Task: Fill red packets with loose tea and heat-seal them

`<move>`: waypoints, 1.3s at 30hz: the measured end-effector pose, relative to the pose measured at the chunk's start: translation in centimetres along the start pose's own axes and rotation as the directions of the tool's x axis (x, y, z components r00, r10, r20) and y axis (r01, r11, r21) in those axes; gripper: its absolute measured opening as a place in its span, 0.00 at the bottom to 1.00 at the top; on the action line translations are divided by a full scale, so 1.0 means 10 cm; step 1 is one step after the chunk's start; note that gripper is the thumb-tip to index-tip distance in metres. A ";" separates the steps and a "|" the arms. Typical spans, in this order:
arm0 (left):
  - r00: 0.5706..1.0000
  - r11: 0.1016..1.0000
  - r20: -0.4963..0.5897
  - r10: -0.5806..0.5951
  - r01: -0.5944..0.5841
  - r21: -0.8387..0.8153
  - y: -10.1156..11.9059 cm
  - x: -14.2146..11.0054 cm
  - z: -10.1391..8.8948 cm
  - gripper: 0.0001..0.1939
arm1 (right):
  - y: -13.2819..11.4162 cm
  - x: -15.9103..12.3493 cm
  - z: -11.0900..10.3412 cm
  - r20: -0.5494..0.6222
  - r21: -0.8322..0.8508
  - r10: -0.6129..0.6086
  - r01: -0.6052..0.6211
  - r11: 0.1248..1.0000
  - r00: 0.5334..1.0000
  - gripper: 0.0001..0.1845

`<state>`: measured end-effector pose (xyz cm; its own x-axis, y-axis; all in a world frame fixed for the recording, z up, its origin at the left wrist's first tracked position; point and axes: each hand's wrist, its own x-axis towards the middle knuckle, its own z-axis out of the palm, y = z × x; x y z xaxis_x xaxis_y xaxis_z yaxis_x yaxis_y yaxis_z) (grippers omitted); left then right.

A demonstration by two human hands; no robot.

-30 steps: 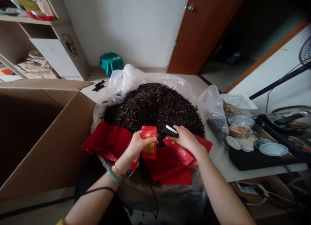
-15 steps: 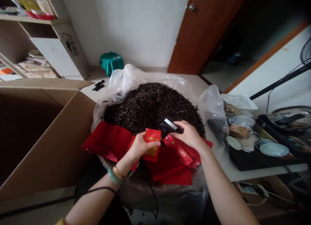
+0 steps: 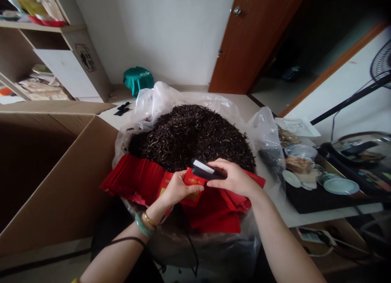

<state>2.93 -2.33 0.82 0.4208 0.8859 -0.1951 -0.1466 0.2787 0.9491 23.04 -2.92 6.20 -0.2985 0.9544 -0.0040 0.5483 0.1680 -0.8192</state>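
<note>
My left hand [image 3: 179, 188] pinches a small red packet [image 3: 193, 178] with gold lettering, its top edge facing away from me. My right hand [image 3: 234, 177] is wrapped round a small black handheld device with a white strip [image 3: 203, 168], which looks like a mini bag sealer. The device lies across the packet's upper edge; whether it clamps the packet I cannot tell. Behind both hands rises a big heap of dark dried tea leaves [image 3: 186, 130] in a clear plastic bag [image 3: 159, 96]. Rows of red packets [image 3: 134, 177] lie left of my hands, and more red packets [image 3: 215, 222] lie below and to the right.
An open cardboard box [image 3: 76, 164] stands at the left. On the right, a table holds a black tray [image 3: 305, 205], a clear tub [image 3: 301, 158] and a pale lid [image 3: 341, 186]. A teal-covered bin [image 3: 138, 80] stands by the wall, near a brown door [image 3: 244, 42].
My right hand has brought the black device leftward and down onto the packet's top edge. My left hand still holds the packet in nearly the same place. The view has shifted slightly.
</note>
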 end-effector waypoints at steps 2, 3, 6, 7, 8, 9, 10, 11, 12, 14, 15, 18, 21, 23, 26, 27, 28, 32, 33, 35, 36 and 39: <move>1.000 1.000 0.023 -0.004 0.003 0.016 0.00 0.00 0.01 0.22 | -0.05 0.00 0.05 -0.006 -0.074 -0.008 0.008 0.997 1.000 0.23; 0.999 1.000 0.035 -0.002 0.001 0.027 0.00 -0.01 0.01 0.23 | -0.07 0.00 0.08 -0.014 -0.100 -0.010 0.008 0.995 1.000 0.22; 0.998 0.998 0.041 0.042 -0.044 0.054 0.00 -0.01 0.03 0.23 | -0.11 0.00 0.17 -0.031 -0.142 0.004 -0.009 0.990 1.000 0.21; 0.998 0.997 0.038 0.054 -0.057 0.059 0.00 -0.01 0.03 0.23 | -0.12 0.00 0.19 -0.034 -0.153 0.013 -0.018 0.988 0.999 0.20; 0.998 0.996 0.033 0.057 -0.059 0.063 -0.01 -0.01 0.03 0.23 | -0.12 0.01 0.21 -0.040 -0.164 0.020 -0.026 0.986 0.999 0.19; 0.998 0.997 0.028 0.049 -0.050 0.066 -0.01 0.00 0.03 0.22 | -0.12 0.01 0.23 -0.049 -0.172 0.023 -0.032 0.985 0.999 0.17; 0.999 0.997 0.025 0.035 -0.036 0.067 -0.02 -0.01 0.03 0.22 | -0.12 0.01 0.25 -0.062 -0.177 0.023 -0.034 0.984 0.998 0.15; 1.000 0.998 0.019 0.019 -0.020 0.065 -0.02 -0.01 0.03 0.22 | -0.13 0.01 0.26 -0.075 -0.180 0.019 -0.032 0.983 0.997 0.13; 1.000 0.998 0.012 0.005 -0.006 0.062 -0.03 -0.01 0.03 0.22 | -0.13 0.01 0.26 -0.086 -0.183 0.008 -0.024 0.983 0.996 0.11; 1.000 0.999 -0.004 -0.014 0.014 0.053 -0.03 -0.02 0.04 0.22 | -0.13 0.01 0.27 -0.101 -0.195 -0.020 0.000 0.981 0.995 0.09; 1.000 0.999 -0.007 -0.021 0.021 0.046 -0.02 -0.02 0.04 0.21 | -0.14 0.01 0.28 -0.107 -0.206 -0.034 0.011 0.978 0.994 0.09; 1.000 0.999 -0.003 -0.031 0.031 0.033 0.00 -0.02 0.04 0.21 | -0.15 0.00 0.28 -0.121 -0.234 -0.055 0.026 0.972 0.991 0.07; 1.000 0.998 -0.001 -0.023 0.023 0.054 0.01 -0.03 0.04 0.21 | -0.15 0.00 0.28 -0.124 -0.242 -0.058 0.026 0.970 0.991 0.08; 1.000 0.997 -0.008 -0.018 0.018 0.070 0.01 -0.03 0.04 0.21 | -0.15 -0.01 0.29 -0.125 -0.240 -0.056 0.025 0.971 0.991 0.08; 1.000 0.997 -0.011 -0.026 0.027 0.079 0.00 -0.02 0.04 0.22 | -0.14 0.00 0.30 -0.126 -0.230 -0.052 0.021 0.973 0.991 0.08; 0.999 0.996 -0.012 -0.031 0.032 0.079 0.00 -0.02 0.04 0.22 | -0.14 0.00 0.30 -0.123 -0.223 -0.049 0.020 0.975 0.991 0.08; 0.999 0.996 -0.015 -0.033 0.034 0.080 0.00 -0.02 0.04 0.22 | -0.14 0.00 0.30 -0.120 -0.215 -0.045 0.018 0.976 0.992 0.08; 1.000 0.996 -0.017 -0.021 0.023 0.089 0.02 -0.02 0.03 0.23 | -0.13 0.01 0.24 -0.110 -0.182 -0.040 0.020 0.983 0.993 0.15; 1.000 0.995 -0.013 -0.022 0.023 0.098 0.02 -0.02 0.02 0.23 | -0.13 0.01 0.20 -0.106 -0.176 -0.037 0.018 0.984 0.994 0.17; 1.000 0.993 -0.009 -0.023 0.024 0.114 0.02 -0.02 0.01 0.22 | -0.13 -0.01 0.13 -0.088 -0.163 -0.026 0.012 0.987 0.996 0.19; 1.000 0.993 -0.010 -0.019 0.020 0.120 0.02 -0.02 0.01 0.21 | -0.13 -0.02 0.09 -0.078 -0.160 -0.019 0.007 0.987 0.997 0.20; 1.000 0.992 -0.011 0.006 -0.005 0.130 0.01 -0.01 0.01 0.20 | -0.13 -0.05 0.03 -0.049 -0.180 -0.008 -0.001 0.984 0.999 0.20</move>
<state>2.90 -2.44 0.98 0.4099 0.8917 -0.1921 -0.0311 0.2241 0.9741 22.29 -3.69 7.08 -0.2639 0.9640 0.0309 0.6806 0.2088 -0.7023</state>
